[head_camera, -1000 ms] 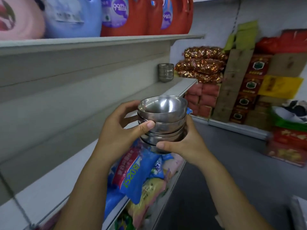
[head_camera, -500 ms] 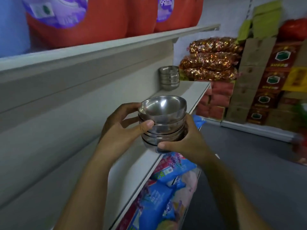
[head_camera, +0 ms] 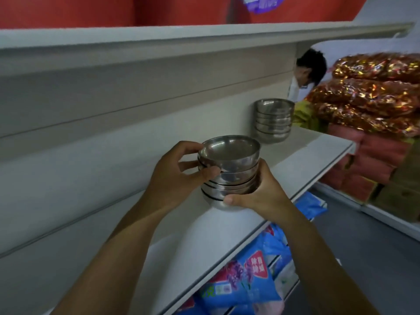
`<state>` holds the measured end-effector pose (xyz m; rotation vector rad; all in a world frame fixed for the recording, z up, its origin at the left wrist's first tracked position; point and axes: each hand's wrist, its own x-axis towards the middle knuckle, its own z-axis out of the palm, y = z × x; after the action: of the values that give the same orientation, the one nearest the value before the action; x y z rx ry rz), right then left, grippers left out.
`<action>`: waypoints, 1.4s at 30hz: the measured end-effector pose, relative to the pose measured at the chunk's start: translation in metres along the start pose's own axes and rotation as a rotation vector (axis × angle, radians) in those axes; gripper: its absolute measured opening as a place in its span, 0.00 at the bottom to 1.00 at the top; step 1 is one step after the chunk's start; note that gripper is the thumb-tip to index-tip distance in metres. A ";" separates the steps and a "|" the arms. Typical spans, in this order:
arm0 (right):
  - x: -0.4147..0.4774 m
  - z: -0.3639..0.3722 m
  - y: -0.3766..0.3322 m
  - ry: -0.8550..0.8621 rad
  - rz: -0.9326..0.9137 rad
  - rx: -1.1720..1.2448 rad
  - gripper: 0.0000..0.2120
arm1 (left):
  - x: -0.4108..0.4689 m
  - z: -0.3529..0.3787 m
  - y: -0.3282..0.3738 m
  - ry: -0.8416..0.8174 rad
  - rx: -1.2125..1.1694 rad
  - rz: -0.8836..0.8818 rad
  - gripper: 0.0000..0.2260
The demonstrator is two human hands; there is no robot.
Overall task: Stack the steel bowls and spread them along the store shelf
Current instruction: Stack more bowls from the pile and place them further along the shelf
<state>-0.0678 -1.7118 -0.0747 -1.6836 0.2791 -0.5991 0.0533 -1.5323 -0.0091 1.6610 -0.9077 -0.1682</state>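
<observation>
Though near shelf (head_camera: 295,160) edge, stack (head_camera: 234,176) inboard

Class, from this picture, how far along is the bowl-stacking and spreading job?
Done: one bowl stack stands at the far end of the shelf. In hand: the left hand and right hand grip a second stack over the shelf. Left: setting it down, apart from the first.

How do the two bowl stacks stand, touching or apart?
Apart. The head view shows bare shelf between the held stack and the far stack.
</observation>
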 end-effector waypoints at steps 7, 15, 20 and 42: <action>0.074 -0.058 0.024 -0.136 -0.011 -0.058 0.53 | 0.059 0.049 -0.012 0.070 0.013 -0.037 0.20; 0.138 -0.094 0.040 -0.204 -0.046 -0.083 0.46 | 0.115 0.086 -0.032 0.129 0.008 -0.033 0.21; 0.166 -0.099 0.059 -0.094 -0.033 -0.110 0.50 | 0.136 0.107 -0.049 0.230 0.101 0.064 0.22; 0.176 -0.094 0.079 -0.081 -0.087 -0.244 0.48 | 0.136 0.124 -0.101 0.307 0.255 0.242 0.25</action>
<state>0.0403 -1.8953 -0.1015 -1.9582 0.2282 -0.5771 0.1248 -1.7124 -0.0894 1.7315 -0.9118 0.3725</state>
